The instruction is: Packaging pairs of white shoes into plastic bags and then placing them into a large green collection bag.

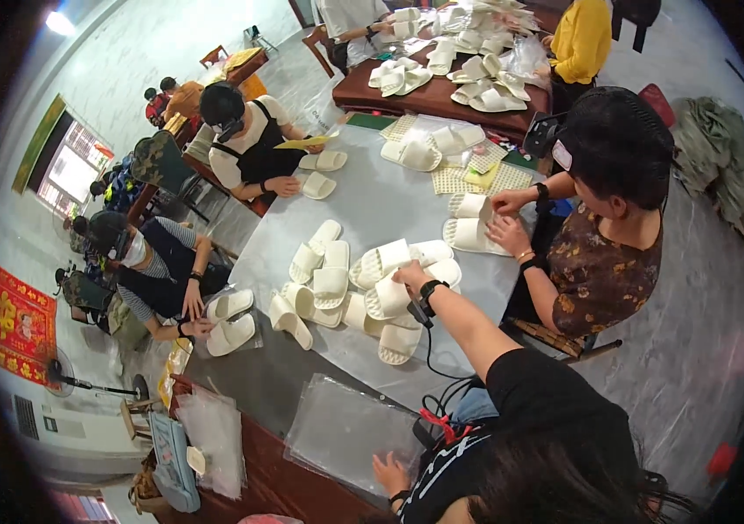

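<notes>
My right hand (409,274), with a black band and cable at its wrist, reaches across the grey table and closes on a cream slipper (384,301) in the middle of a loose group. Around it lie more cream slippers, among them one (330,286) to the left and another (399,344) nearer me. Low in the view, my left hand (391,476) is open, its fingers apart at the edge of a stack of clear plastic bags (346,428). Whether those fingers touch the bags is hard to make out.
Co-workers sit around the grey table (276,253), one at the right handling slippers (470,223), two at the left. Dotted sticker sheets (507,181) lie at the far side. A brown table (363,96) beyond holds piled slippers. More clear bags (214,437) lie at lower left.
</notes>
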A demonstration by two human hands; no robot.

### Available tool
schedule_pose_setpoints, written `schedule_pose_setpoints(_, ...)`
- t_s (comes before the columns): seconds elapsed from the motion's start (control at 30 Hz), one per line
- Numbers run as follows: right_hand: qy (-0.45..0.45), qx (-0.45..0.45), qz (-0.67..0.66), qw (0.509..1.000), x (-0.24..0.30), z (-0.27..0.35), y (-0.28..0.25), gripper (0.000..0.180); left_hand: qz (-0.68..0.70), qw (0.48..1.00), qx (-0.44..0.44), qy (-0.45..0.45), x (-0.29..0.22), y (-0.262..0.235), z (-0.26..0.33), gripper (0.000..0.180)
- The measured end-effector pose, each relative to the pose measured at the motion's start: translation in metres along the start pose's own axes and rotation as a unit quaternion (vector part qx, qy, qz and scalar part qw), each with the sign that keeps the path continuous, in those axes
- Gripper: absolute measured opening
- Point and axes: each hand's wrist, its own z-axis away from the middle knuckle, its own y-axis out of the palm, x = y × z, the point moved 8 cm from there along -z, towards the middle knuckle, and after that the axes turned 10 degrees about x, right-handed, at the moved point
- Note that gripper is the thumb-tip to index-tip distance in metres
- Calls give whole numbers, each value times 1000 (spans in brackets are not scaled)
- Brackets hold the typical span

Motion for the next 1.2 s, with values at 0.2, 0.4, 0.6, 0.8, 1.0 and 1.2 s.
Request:
schedule_pose_setpoints(0.2, 33, 17, -83, 996, -9, -13, -3, 55, 6, 998, 60, -24, -2, 12, -14, 35)
schedule_pose_setpoints(0.4, -27, 312, -252, 916, 28, 12, 57, 11, 4, 995, 94, 16, -1, 13, -25, 42)
schedule_pose_setpoints(0.6, -24, 323, -217, 921, 5, 93, 96, 16, -60, 987, 140, 46, 1, 18, -27, 64)
schedule_pose_setpoints(0.8, 151, 314, -7, 937, -65, 201, 103, 27, -17, 994, 91, 57, 12, 10, -24, 76)
schedule_pose_setpoints(1.0, 232, 213, 132, 940, -101, 224, 60, 33, 9, 979, -104, 177, -1, -47, -30, 60)
schedule_pose_setpoints(1.2, 288, 227, 85, 926, -121, 248, 55, 32, 65, 970, -187, 139, 4, -110, -29, 52)
